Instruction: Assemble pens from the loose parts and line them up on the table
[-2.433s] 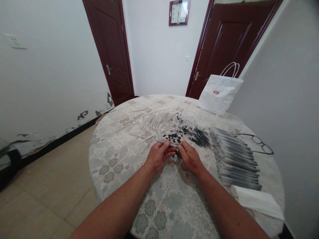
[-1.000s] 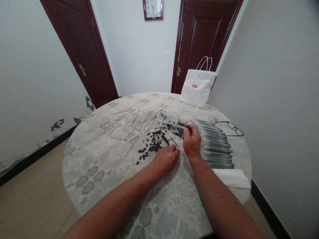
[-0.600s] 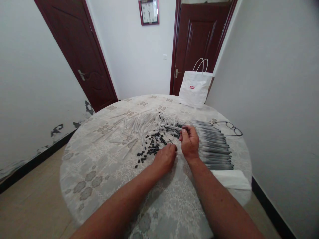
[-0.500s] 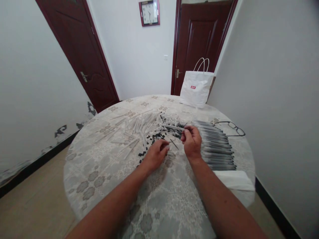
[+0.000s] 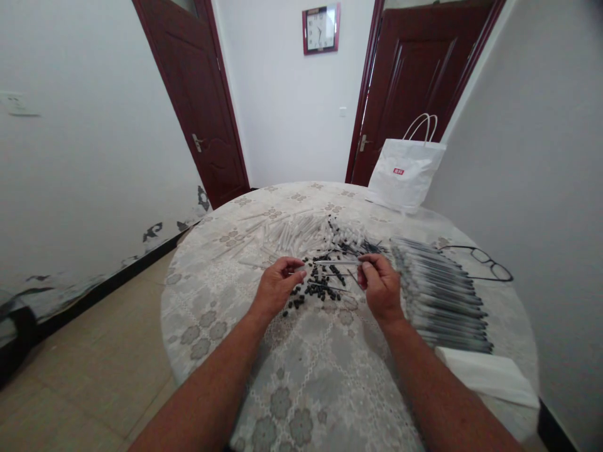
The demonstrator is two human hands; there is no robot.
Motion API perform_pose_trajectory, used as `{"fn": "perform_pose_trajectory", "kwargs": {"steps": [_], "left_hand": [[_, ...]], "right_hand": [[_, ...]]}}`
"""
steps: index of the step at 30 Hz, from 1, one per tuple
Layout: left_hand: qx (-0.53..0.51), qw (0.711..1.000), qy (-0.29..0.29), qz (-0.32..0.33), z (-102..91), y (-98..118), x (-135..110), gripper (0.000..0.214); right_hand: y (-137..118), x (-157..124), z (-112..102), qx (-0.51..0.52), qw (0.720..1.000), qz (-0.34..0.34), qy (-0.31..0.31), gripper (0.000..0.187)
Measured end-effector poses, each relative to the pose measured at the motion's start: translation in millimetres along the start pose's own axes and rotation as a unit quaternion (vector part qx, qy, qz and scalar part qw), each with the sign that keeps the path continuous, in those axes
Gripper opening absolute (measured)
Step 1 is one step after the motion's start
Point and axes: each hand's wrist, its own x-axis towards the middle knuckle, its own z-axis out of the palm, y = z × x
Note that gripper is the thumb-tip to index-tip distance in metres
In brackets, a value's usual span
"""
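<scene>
My right hand (image 5: 380, 285) is closed on a clear pen barrel (image 5: 339, 262) with a dark tip, which points left. Just off that tip, my left hand (image 5: 277, 285) has its thumb and fingers brought together. A pale bit shows at its fingertips, too small to name. Below and between the hands lie small black plugs (image 5: 323, 290) and some thin dark refills (image 5: 351, 276). Behind them are a heap of clear pen barrels (image 5: 292, 233) and a pile of small white pieces (image 5: 348, 233).
To the right, finished-looking pens (image 5: 445, 295) lie in a row, with eyeglasses (image 5: 490, 263) beyond them and a folded white sheet (image 5: 487, 376) in front. A white paper bag (image 5: 405, 176) stands at the back right of the round table with its patterned cloth (image 5: 287, 389).
The view has turned left, so the scene sits further right. My left hand has moved away from the black plugs to the pen's tip end, and the pen is now nearly level.
</scene>
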Motion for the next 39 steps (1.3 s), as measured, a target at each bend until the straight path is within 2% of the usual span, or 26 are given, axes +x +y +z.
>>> {"fn": "perform_pose_trajectory", "kwargs": {"steps": [6,13,20,24,29,32,35,39], "left_hand": [[0.01,1.0,-0.019,-0.017,-1.0,0.1,-2.5,0.03],[0.008,0.999,-0.041,-0.034,-0.6,3.6,-2.3,0.028],[0.005,0.998,-0.051,-0.038,0.8,7.8,-3.3,0.029],[0.001,0.998,-0.052,-0.047,-1.2,5.7,-0.9,0.031],[-0.006,0.995,-0.069,-0.071,-4.9,0.2,3.0,0.034],[-0.112,0.987,-0.029,-0.108,-4.6,-3.1,6.7,0.038],[-0.246,0.959,0.017,-0.139,-2.7,-3.8,9.9,0.038],[-0.323,0.933,0.047,-0.151,-0.9,-3.2,12.1,0.033]], "right_hand": [[-2.9,-7.4,3.7,-0.088,0.995,-0.036,-0.041,0.019],[3.8,-6.0,2.3,-0.077,0.997,-0.02,-0.023,0.022],[2.1,-7.3,5.1,-0.098,0.993,-0.029,-0.053,0.02],[0.9,-8.1,4.2,-0.135,0.986,-0.063,-0.072,0.018],[-2.9,-6.5,3.7,-0.166,0.972,-0.111,-0.123,0.017],[-4.0,-5.1,6.7,-0.188,0.964,-0.131,-0.137,0.018],[-2.7,-5.6,11.3,-0.201,0.952,-0.166,-0.161,0.019],[0.7,-8.5,17.0,-0.224,0.933,-0.206,-0.193,0.022]]}}
